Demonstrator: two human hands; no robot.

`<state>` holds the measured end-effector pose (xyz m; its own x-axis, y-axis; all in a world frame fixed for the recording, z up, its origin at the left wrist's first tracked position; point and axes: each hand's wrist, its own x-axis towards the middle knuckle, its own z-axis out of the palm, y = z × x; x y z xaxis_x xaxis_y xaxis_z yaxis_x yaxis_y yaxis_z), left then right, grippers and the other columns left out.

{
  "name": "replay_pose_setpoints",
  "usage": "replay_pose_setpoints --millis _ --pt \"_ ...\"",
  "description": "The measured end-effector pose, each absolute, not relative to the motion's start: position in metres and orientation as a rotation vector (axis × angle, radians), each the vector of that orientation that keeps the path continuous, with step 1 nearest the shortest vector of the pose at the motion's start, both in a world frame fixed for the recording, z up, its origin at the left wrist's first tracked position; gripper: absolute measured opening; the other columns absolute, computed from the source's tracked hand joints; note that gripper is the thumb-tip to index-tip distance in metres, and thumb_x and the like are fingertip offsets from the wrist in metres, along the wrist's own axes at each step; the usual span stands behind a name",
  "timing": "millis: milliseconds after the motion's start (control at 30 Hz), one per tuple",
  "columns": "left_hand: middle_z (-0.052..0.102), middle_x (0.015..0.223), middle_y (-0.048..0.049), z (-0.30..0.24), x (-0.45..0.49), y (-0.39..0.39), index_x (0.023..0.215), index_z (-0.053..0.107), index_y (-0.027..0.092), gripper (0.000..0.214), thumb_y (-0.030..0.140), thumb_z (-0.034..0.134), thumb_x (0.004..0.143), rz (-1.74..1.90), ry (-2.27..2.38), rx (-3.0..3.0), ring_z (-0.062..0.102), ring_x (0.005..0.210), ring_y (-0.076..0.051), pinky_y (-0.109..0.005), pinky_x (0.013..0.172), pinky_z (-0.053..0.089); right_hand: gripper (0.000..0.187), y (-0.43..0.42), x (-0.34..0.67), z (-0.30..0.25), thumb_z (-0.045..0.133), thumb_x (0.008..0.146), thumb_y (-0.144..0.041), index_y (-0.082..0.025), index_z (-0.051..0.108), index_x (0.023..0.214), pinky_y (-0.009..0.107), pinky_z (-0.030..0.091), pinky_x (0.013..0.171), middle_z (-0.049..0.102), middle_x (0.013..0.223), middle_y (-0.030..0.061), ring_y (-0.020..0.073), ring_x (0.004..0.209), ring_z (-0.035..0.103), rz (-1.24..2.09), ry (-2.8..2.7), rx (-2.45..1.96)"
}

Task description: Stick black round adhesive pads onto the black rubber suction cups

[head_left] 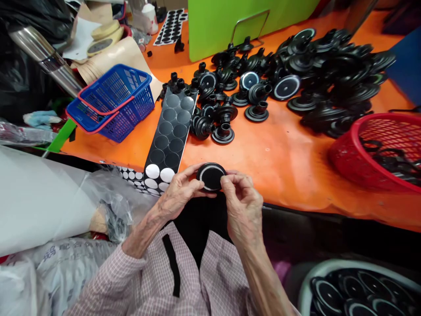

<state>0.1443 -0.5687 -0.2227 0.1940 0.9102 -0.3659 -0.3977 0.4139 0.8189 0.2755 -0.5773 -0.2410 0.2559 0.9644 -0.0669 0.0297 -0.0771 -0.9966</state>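
Observation:
My left hand (184, 189) is closed on the rim of a black round plastic part (223, 168) at the table's front edge, with its flat face turned up. A pale ring shows on that face, around a matte black round sticker (211, 177). Thumb and forefinger of my right hand (241, 193) pinch the sticker's right edge, pressed close to the part. Left of my hands lies a sheet of round stickers (168, 127); its lower end has bare white circles.
Black flanged parts (256, 112) are heaped across the orange table (263, 162). A blue basket (115, 103) stands left and a red basket (358, 153) right, holding black pieces. Behind stands a green board (213, 30). A pale tub (305, 285) of black discs sits below right.

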Motion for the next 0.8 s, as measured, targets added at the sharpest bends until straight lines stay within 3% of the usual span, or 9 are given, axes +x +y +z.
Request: replay_pose_setpoints --millis 233,500,800 --pt "0.065 0.116 -0.0085 -0.227 0.145 -0.569 0.107 0.064 0.017 0.034 0.027 0.073 0.076 1.064 1.038 0.637 0.066 0.098 -0.023 -0.037 0.078 0.06 0.019 -0.58 0.267 -0.246 0.054 0.087 -0.038 -0.02 0.055 0.078 0.033 0.051 0.068 0.056 0.091 0.0054 0.0191 0.087 0.058 0.804 -1.182 -1.468" --pt "0.065 0.112 -0.0081 -0.229 0.143 -0.572 0.104 0.063 0.016 0.032 0.028 0.072 0.076 1.118 1.102 0.686 0.065 0.099 -0.023 -0.034 0.076 0.06 0.011 -0.58 0.258 -0.252 0.044 0.094 -0.024 -0.023 0.048 0.084 0.038 0.051 0.08 0.058 0.093 0.0076 0.0203 0.093 0.058 0.41 -1.497 -1.456" --pt "0.065 0.114 -0.0082 -0.233 0.142 -0.574 0.106 0.061 0.017 0.032 0.029 0.071 0.077 1.177 1.139 0.728 0.064 0.102 -0.023 -0.032 0.078 0.059 0.013 -0.58 0.246 -0.26 0.04 0.097 -0.023 -0.022 0.048 0.088 0.037 0.051 0.08 0.059 0.099 0.0105 0.0205 0.095 0.058 0.311 -1.582 -1.451"
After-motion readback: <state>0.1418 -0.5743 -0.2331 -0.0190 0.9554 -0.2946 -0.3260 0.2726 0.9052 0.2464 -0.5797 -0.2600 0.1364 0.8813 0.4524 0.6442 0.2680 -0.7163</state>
